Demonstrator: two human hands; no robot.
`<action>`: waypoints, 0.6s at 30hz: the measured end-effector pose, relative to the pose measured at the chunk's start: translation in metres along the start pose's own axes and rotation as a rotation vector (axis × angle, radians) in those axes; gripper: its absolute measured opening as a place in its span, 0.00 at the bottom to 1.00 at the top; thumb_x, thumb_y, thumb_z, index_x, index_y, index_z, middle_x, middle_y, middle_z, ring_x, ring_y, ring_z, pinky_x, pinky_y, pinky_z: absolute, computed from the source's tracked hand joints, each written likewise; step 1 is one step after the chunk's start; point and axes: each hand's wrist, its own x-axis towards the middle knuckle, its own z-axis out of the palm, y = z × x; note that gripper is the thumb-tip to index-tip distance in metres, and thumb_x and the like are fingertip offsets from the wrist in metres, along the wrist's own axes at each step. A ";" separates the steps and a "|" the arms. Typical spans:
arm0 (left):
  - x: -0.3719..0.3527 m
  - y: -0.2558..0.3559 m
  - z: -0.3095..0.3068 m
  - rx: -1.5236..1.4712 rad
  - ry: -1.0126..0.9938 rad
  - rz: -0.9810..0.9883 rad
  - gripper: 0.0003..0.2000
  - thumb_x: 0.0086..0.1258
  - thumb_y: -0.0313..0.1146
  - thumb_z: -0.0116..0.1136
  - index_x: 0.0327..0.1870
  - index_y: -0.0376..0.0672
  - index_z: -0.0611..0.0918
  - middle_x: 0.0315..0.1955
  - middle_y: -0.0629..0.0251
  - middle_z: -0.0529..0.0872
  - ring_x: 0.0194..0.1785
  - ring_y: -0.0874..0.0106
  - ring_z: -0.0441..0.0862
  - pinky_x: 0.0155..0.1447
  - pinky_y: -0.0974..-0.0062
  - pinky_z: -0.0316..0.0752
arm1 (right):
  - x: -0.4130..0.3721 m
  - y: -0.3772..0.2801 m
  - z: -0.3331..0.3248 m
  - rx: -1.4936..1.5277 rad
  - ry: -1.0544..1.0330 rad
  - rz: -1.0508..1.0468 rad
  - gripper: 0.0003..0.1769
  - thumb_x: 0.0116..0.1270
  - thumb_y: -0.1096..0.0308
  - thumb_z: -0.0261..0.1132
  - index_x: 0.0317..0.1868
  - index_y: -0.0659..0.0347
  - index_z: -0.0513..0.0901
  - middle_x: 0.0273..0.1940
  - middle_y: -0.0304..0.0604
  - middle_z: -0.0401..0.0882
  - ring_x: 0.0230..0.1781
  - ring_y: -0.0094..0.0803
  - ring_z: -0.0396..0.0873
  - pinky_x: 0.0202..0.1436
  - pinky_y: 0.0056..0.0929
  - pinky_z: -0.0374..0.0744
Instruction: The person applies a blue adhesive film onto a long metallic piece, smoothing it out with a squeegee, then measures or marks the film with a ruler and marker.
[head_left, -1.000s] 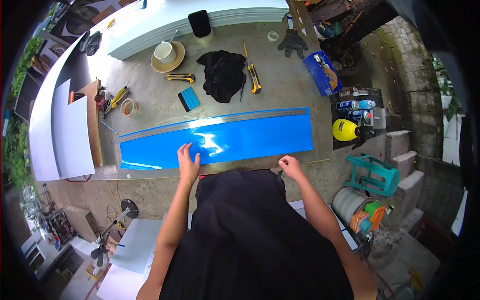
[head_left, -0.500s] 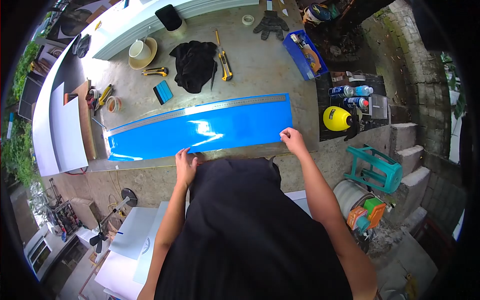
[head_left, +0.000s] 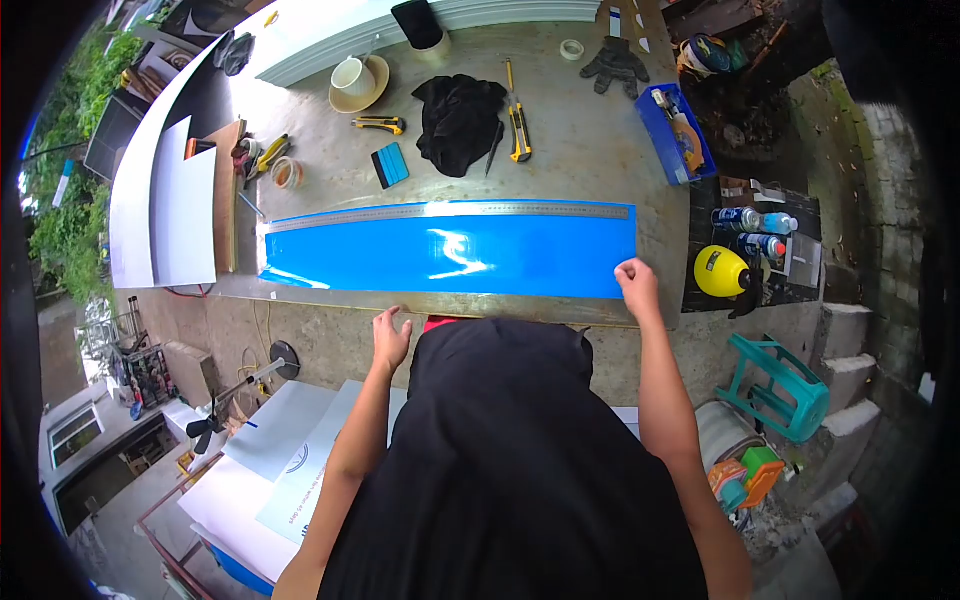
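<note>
A glossy blue sheet [head_left: 380, 255] lies across the metal-topped table, with a long steel ruler [head_left: 450, 209] along its far edge. My right hand [head_left: 637, 280] has its fingers closed on the sheet's right edge, near the lower right corner. Just off the table's front edge, my left hand [head_left: 391, 335] is held with thumb and fingers apart, touching nothing. Beyond the sheet lie a black cloth [head_left: 455, 125], a yellow cutter [head_left: 519, 130], a second cutter [head_left: 380, 125] and a blue squeegee [head_left: 390, 165].
A cup [head_left: 352, 77] on a saucer, a small jar [head_left: 286, 173], a tape roll [head_left: 571, 49] and a dark glove [head_left: 615, 66] sit farther back. At the right are a blue bin [head_left: 672, 150], spray cans [head_left: 737, 219] and a yellow sprayer [head_left: 721, 271]. White boards [head_left: 185, 210] stand left.
My left hand has come away from the sheet's front edge, toward my body. The right hand stays at the sheet's right edge. The whole view has shifted and turned slightly.
</note>
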 end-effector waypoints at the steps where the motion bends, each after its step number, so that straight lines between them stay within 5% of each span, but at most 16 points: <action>1: -0.004 0.000 0.002 0.017 -0.010 -0.013 0.25 0.71 0.36 0.68 0.68 0.41 0.77 0.61 0.44 0.77 0.67 0.48 0.74 0.71 0.56 0.72 | 0.012 -0.001 -0.002 -0.005 -0.001 -0.001 0.08 0.68 0.67 0.71 0.40 0.63 0.87 0.31 0.43 0.88 0.30 0.29 0.85 0.38 0.35 0.82; 7: -0.024 0.007 -0.009 -0.015 -0.089 -0.041 0.25 0.73 0.37 0.67 0.68 0.41 0.77 0.62 0.45 0.77 0.67 0.49 0.76 0.70 0.58 0.73 | 0.090 -0.011 -0.020 0.200 -0.015 0.040 0.08 0.71 0.69 0.71 0.40 0.66 0.85 0.30 0.40 0.87 0.29 0.24 0.83 0.34 0.25 0.80; 18: -0.044 -0.004 -0.010 -0.044 -0.134 -0.140 0.23 0.76 0.39 0.65 0.69 0.43 0.77 0.64 0.49 0.79 0.63 0.54 0.81 0.67 0.58 0.77 | 0.133 -0.035 -0.021 0.021 -0.009 0.318 0.11 0.67 0.67 0.77 0.39 0.67 0.86 0.32 0.45 0.89 0.27 0.27 0.87 0.32 0.28 0.87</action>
